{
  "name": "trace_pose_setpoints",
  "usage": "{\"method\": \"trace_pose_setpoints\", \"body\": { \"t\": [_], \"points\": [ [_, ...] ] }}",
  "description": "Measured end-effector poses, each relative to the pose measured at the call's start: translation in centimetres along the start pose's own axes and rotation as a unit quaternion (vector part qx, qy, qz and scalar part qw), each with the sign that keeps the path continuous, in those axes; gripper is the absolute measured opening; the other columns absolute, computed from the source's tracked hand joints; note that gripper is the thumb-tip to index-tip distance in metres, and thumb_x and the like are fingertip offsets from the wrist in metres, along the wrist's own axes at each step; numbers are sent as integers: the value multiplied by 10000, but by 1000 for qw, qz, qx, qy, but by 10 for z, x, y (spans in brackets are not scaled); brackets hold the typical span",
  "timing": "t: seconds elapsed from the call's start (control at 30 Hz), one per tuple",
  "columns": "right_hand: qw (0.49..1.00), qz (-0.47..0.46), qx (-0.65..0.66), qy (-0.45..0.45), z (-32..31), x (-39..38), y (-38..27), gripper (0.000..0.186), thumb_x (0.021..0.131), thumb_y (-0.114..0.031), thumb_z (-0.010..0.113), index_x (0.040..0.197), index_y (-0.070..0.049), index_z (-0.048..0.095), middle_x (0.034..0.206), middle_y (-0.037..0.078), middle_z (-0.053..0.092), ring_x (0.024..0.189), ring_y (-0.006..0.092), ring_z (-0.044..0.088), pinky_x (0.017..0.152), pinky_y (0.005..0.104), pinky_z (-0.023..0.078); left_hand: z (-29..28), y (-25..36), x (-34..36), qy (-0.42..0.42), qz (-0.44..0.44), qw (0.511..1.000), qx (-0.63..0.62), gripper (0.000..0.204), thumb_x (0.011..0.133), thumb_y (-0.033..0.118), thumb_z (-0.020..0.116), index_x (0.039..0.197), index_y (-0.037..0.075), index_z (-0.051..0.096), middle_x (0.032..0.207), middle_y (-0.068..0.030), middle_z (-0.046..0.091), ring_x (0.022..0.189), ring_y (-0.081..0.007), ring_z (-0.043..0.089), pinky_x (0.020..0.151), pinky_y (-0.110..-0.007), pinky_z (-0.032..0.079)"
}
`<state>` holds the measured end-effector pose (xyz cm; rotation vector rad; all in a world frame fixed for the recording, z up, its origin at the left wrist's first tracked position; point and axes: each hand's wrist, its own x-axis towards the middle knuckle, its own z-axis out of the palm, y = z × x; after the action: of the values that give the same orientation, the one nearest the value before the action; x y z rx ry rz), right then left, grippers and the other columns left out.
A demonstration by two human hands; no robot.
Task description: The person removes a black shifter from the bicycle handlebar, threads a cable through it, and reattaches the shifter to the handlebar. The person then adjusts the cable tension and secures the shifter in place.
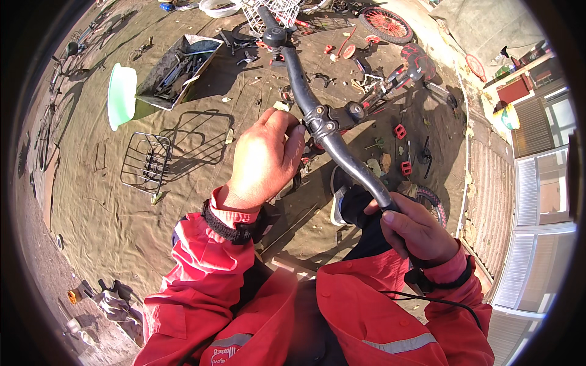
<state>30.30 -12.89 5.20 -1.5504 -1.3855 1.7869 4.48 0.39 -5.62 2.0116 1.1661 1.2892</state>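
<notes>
A black bicycle handlebar (349, 160) slants across the middle, from the far centre down toward my right side. My right hand (421, 232) is wrapped round its near grip. Just left of the black stem clamp (322, 122), my left hand (265, 152) is closed with fingers and thumb drawn together. What it may be pinching is hidden behind the fingers. A round black bell-like part (274, 37) sits near the bar's far end. Beyond the stem, the bicycle's frame reaches right to a dark saddle with red marks (421, 63).
A toolbox (209, 46) full of tools stands beside a pale green basin (122, 96). A black wire rack (145, 161) lies on the brown ground cloth (104, 201). Red pedals (406, 168), small parts and a red-spoked wheel (386, 24) lie to the right. A white-framed building (537, 201) borders the right.
</notes>
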Motion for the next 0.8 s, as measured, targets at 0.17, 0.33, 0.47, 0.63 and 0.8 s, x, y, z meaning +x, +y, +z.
{"method": "trace_pose_setpoints", "body": {
  "t": [0.17, 0.33, 0.47, 0.63, 0.8],
  "points": [
    [1000, 4, 5, -1, 0, 0, 1, 369, 1138, -285, 461, 1342, 13, 536, 652, -9, 501, 494, 64, 471, 485, 222, 373, 1, 0, 0, 6, 1, 1000, -13, 127, 901, 74, 714, 983, 3, 648, 910, -173, 664, 786, -395, 689, 684, -464, 547],
    [1000, 1, -8, 8, 2, 1, 1, 386, 1125, -274, 434, 1329, 40, 528, 634, -5, 503, 462, 66, 452, 469, 218, 360, 0, 2, 1, 12, 17, 1000, 15, 135, 900, 80, 721, 987, 5, 650, 907, -171, 666, 782, -390, 691, 685, -462, 550],
    [1000, -7, -11, 10, 3, 1, 0, 395, 1121, -268, 417, 1324, 53, 523, 625, -4, 504, 446, 66, 439, 460, 216, 351, 0, 2, 0, 11, -2, 1000, 12, 141, 899, 88, 729, 982, 7, 649, 892, -167, 671, 776, -388, 694, 683, -459, 552],
    [1000, -5, -12, 10, 3, 2, 1, 392, 1121, -263, 416, 1324, 55, 523, 622, -5, 500, 447, 66, 434, 462, 217, 350, 0, 0, 0, 13, 5, 1000, -5, 144, 897, 88, 734, 977, 5, 648, 885, -166, 673, 772, -386, 695, 682, -453, 554],
    [1000, -4, -8, 6, 1, 1, 1, 382, 1126, -267, 434, 1331, 41, 527, 630, -9, 498, 463, 64, 445, 472, 218, 357, 2, 0, 1, 27, 35, 999, -3, 92, 897, -18, 707, 957, -17, 638, 854, -137, 640, 719, -287, 661, 643, -362, 518]
  ]
}}
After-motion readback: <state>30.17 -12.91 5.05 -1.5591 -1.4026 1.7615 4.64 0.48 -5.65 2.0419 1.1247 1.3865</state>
